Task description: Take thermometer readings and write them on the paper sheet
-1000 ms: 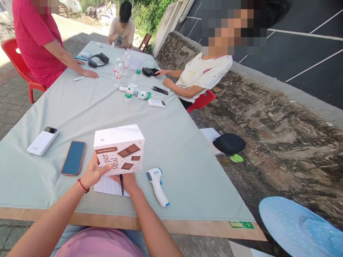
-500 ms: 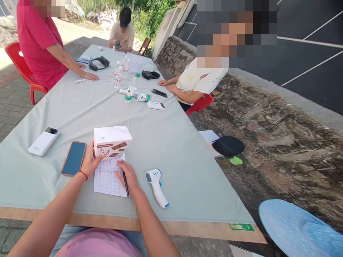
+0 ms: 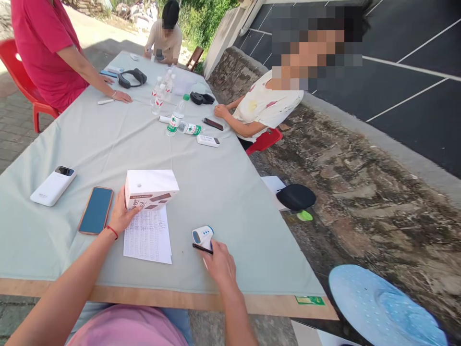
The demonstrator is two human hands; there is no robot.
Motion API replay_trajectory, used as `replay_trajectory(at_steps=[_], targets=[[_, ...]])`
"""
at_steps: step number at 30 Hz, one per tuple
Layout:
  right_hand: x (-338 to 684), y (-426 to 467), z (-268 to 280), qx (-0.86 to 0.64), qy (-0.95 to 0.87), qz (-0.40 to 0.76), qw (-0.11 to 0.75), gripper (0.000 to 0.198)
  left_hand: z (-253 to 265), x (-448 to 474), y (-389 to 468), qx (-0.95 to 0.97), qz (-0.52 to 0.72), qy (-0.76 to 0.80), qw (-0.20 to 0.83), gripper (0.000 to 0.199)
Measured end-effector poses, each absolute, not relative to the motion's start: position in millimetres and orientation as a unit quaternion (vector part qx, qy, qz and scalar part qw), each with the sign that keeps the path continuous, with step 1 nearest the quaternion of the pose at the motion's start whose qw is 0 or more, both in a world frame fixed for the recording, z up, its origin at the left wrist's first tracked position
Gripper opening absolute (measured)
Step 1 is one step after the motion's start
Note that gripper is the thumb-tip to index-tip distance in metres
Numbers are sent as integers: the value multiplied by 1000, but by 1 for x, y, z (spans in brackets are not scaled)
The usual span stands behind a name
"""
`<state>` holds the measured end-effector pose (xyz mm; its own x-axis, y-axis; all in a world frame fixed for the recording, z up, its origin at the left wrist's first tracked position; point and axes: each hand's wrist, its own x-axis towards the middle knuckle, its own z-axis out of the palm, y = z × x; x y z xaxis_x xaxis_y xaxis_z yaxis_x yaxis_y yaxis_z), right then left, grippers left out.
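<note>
My left hand (image 3: 124,211) is closed on the left side of a white box (image 3: 151,190) with brown bars printed on its front. Under and before the box lies a sheet of paper (image 3: 149,240) covered in rows of writing. My right hand (image 3: 219,262) is closed with a black pen (image 3: 202,248) sticking out past its fingers. That hand rests over the handle of a white and blue infrared thermometer (image 3: 202,234), hiding most of the handle; whether it grips the thermometer too, I cannot tell. Left of the box are a smartphone (image 3: 96,210) and a white power bank (image 3: 54,186).
Farther up the cloth-covered table (image 3: 216,192) stand several water bottles (image 3: 175,117), with phones and black headsets (image 3: 132,78) around them. Three other people sit along the sides and far end. A blue hat (image 3: 382,307) lies off the right edge.
My right hand has left the paper and moved right onto the thermometer, with the pen still in it. The left hand stays on the box. The view has shifted slightly.
</note>
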<state>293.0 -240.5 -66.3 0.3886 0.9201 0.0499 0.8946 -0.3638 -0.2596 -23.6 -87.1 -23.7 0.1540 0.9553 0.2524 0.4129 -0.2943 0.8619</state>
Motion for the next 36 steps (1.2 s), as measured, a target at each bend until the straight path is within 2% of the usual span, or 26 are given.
replay_trajectory(at_steps=[3,8,13,15,18,22,26,29,31,33,34,36], targets=[[283,-236,-70,-830,-549,43,88,37,-14,-19,-86,660,427,525,326,64],[273,-225,-65,-839,-535,48,81,32,-9,-13,-86,639,428,553,321,51],[264,-223,-51,-834,-537,-1,131,49,-16,-17,-83,649,398,578,293,49],[256,-224,-46,-812,-555,-6,178,42,-16,-18,-79,643,396,581,303,49],[235,-225,-49,-760,-607,45,228,28,-17,-20,-77,647,407,565,310,50],[202,-227,-64,-741,-619,83,248,27,-21,-23,-80,680,415,535,281,53],[202,-231,-58,-737,-616,42,274,35,-23,-26,-82,695,404,528,275,55],[226,-231,-50,-795,-558,19,238,41,-25,-26,-81,697,395,538,260,54],[244,-229,-48,-837,-515,58,177,45,-27,-26,-81,697,393,543,254,55],[256,-226,-46,-853,-484,131,143,40,-28,-26,-81,703,392,537,253,55],[260,-225,-45,-851,-474,168,155,37,-28,-26,-82,707,392,531,253,55],[258,-220,-37,-824,-457,237,237,33,-28,-25,-83,714,391,523,253,55]])
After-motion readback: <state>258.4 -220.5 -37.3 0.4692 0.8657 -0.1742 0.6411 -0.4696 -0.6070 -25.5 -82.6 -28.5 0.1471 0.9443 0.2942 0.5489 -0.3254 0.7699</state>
